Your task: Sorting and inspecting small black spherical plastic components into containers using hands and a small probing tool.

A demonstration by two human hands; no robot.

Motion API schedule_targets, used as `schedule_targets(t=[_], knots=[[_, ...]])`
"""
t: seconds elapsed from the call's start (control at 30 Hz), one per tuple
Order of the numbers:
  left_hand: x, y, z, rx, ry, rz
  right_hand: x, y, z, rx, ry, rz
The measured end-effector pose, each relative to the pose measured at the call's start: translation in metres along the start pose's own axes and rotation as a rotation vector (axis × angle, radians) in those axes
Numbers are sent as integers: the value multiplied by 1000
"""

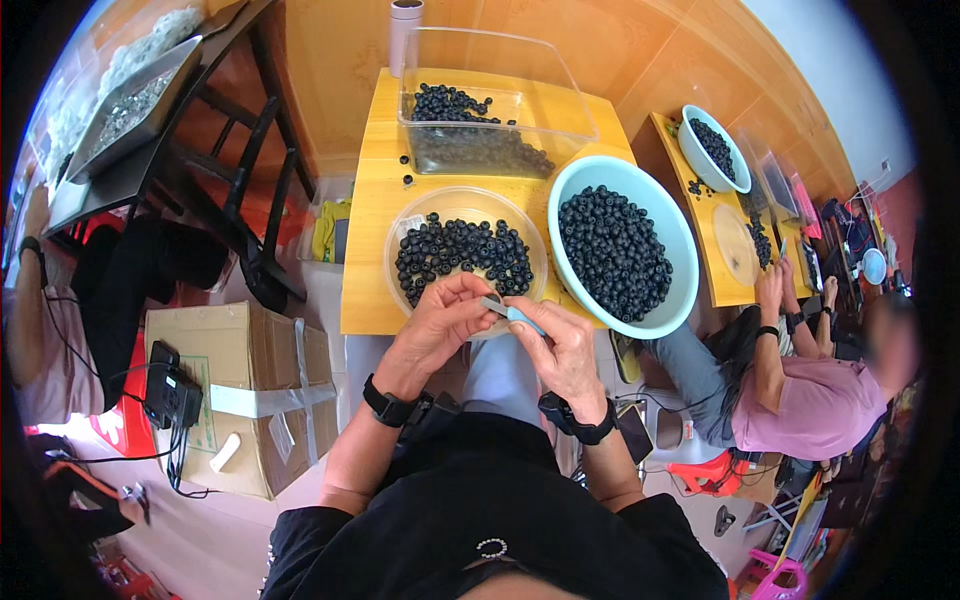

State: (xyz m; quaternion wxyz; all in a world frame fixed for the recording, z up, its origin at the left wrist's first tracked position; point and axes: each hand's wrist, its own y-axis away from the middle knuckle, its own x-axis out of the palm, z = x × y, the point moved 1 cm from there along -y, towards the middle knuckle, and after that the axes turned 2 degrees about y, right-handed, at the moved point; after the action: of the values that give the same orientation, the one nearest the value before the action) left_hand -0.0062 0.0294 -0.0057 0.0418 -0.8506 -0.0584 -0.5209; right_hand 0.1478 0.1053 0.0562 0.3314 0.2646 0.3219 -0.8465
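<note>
My left hand (432, 325) is closed, its thumb and fingertips pinching a small dark round piece (494, 298). A small knife (524, 318) with a light blue handle is gripped in my right hand (562, 345), and its short blade meets the piece at my left fingertips. Both hands are over the near edge of a clear round dish (543, 250), which holds many small black rounded pieces with holes (465, 250). To the right stands a large pale blue bowl (688, 285) heaped with similar black pieces (615, 250).
Behind the dish on the yellow table (365, 285) sits a clear plastic box (495, 65) with more black pieces. A pink bottle (405, 35) stands behind it. A cardboard box (235, 400) is at left. At right, a co-worker in pink (800, 400) sits at another table.
</note>
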Motion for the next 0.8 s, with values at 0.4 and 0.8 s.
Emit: schedule_targets(t=[0.4, 0.8], knots=[[14, 13, -6, 28, -40, 54, 5, 8, -38, 147, 81, -104], [10, 8, 0, 10, 12, -27, 0, -2, -4, 201, -358, -72]])
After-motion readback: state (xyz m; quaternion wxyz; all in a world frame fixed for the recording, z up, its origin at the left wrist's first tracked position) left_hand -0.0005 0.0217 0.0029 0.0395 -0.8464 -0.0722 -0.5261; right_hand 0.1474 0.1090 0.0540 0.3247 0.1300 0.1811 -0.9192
